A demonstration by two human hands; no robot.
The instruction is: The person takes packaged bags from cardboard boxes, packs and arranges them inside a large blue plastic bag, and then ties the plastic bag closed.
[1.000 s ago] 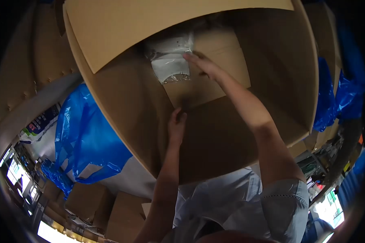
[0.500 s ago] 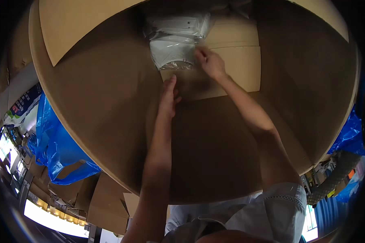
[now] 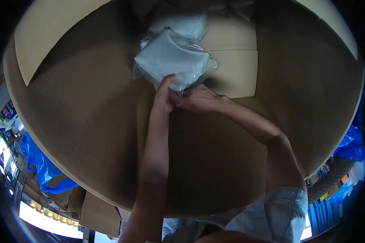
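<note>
A pale, soft-looking item in a clear plastic bag (image 3: 172, 58) is tilted up inside a large cardboard box (image 3: 85, 109). My left hand (image 3: 164, 96) grips its near edge, thumb on top and fingers underneath. At the same edge, my right hand (image 3: 200, 99) reaches in from the right with its fingers curled under the plastic; its fingertips are partly hidden. Behind the held package lies another pale plastic-wrapped package (image 3: 190, 25), partly covered by it.
Flat cardboard (image 3: 235, 73) lies on the box bottom, right of the packages. The box walls rise all around, with raised flaps (image 3: 52, 36) at the top. Outside hang blue plastic bags (image 3: 48, 170) on the left and more blue plastic (image 3: 348, 146) on the right.
The near package has been lifted and tilted up toward me. My right hand has moved down beside the left, and both now hold its near edge.
</note>
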